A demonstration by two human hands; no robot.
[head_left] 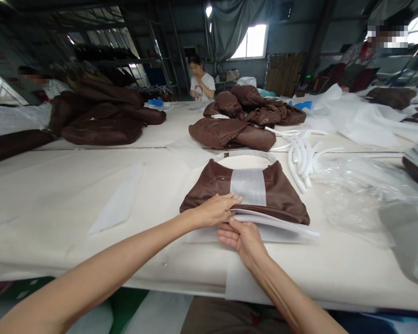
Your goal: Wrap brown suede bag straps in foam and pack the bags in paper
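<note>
A dark brown bag (209,185) lies flat before me, a pale strip (249,185) across its middle and its wrapped handle arching away at the far side. White sheets (282,227) stick out from under the bag's near edge. My left hand (218,210) rests at the bag's lower edge, fingers stretched out toward the strip. Just below it, my right hand (242,236) is palm up at the edge of the sheets, its thumb over them; the sheets' edge lies at its fingers.
Brown bags are piled at the back left (104,123) and back centre (230,132). White foam tubes (301,157) and clear plastic bags (355,199) lie to the right. A white sheet (120,199) is at left. A person (202,86) is across the table.
</note>
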